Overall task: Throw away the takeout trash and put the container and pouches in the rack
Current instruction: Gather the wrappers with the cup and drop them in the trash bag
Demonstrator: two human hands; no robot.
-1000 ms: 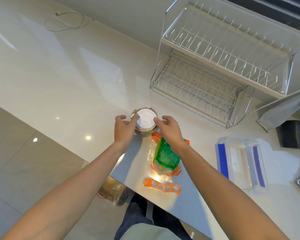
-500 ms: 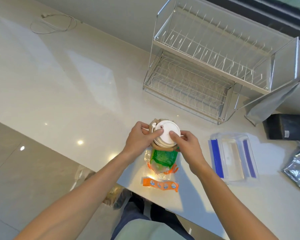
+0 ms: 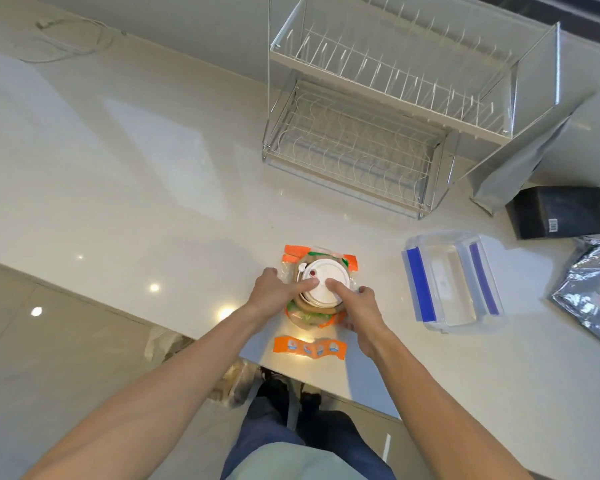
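Left hand (image 3: 270,295): placed against the left side of the paper cup (image 3: 321,308), thumb laid across the white lid (image 3: 323,285), fingers curled around the cup wall. Right hand (image 3: 358,308): placed against the right side of the same cup, forefinger pressing on the lid top, remaining fingers wrapped on the far side. Both hands are closed on the cup.

The cup stands over a clear plastic bag with orange and green print (image 3: 293,255), which lies flat on the white surface (image 3: 153,188). An orange torn strip (image 3: 309,348) lies just beside the bag, at the near edge of the surface.

To the right of the hands, apart from them, a clear container with blue clips (image 3: 451,282) sits open side up. Further right lie a crinkled silver pouch (image 3: 589,296), a black pouch (image 3: 558,213) and a flat silver pouch (image 3: 520,157) that leans against the wire rack (image 3: 395,98). The two-tier rack stands at the back of the surface. A white cable (image 3: 63,43) lies at the far left.
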